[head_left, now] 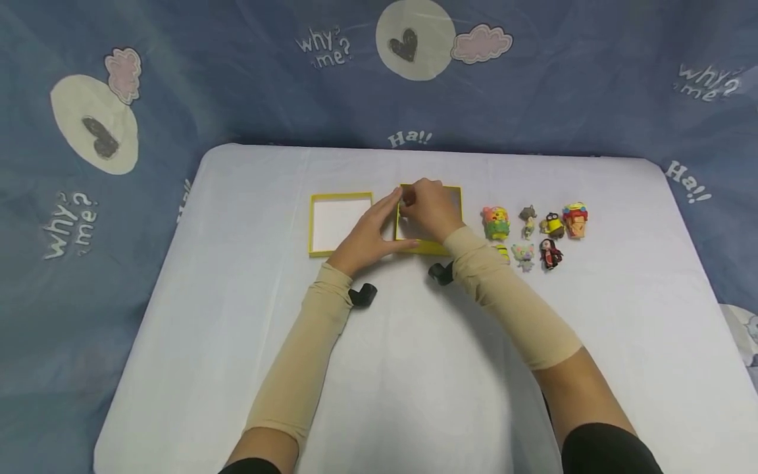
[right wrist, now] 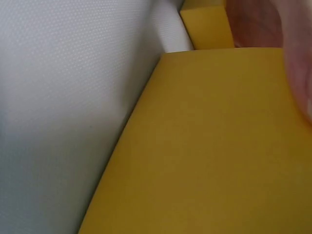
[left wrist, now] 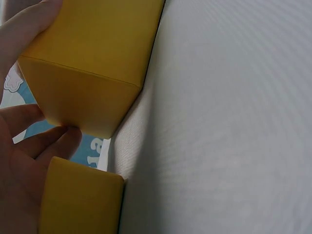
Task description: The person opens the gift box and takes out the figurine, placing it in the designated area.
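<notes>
A yellow-rimmed box sits near the back of the white table, its inside dark grey and pale. My left hand grips it at the left, thumb along the front wall and fingers against the left side. In the left wrist view its fingertips touch the box's yellow side wall. My right hand reaches over the same box with bent fingers inside the rim. Whether those fingers pinch anything is hidden. The right wrist view shows mostly the yellow front wall.
A second yellow-rimmed box with a white inside lies left of the first. Several small toy figures stand or lie to the right, including a pink-and-green one, a red-topped one and a dark-haired doll. A patterned blue cloth hangs behind.
</notes>
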`<state>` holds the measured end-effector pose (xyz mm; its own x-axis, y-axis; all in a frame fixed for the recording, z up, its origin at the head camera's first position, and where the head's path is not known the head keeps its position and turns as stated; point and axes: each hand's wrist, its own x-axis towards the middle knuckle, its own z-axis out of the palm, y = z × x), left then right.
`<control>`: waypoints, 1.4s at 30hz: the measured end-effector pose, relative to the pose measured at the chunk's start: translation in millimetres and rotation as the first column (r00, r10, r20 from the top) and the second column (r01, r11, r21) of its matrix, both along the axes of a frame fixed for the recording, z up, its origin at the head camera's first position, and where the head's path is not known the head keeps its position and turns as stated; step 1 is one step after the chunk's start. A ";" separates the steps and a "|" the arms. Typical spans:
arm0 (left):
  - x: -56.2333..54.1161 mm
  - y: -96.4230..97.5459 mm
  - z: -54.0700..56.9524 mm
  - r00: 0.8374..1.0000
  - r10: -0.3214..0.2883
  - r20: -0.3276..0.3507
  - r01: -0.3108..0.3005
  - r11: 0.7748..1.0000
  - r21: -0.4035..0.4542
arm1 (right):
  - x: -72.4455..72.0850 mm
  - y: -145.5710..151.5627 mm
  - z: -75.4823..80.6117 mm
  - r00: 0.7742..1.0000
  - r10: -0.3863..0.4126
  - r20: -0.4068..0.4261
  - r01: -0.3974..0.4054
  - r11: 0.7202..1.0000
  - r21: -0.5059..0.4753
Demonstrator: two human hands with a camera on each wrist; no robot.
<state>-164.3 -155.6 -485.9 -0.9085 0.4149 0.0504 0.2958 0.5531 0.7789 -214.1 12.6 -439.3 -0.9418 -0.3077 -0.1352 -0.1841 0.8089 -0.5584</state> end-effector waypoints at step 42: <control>-2.7 2.6 -2.9 0.999 -0.010 -0.032 0.010 1.000 -0.004 | 4.1 -3.4 -6.0 0.974 -0.005 -0.226 0.046 0.983 0.176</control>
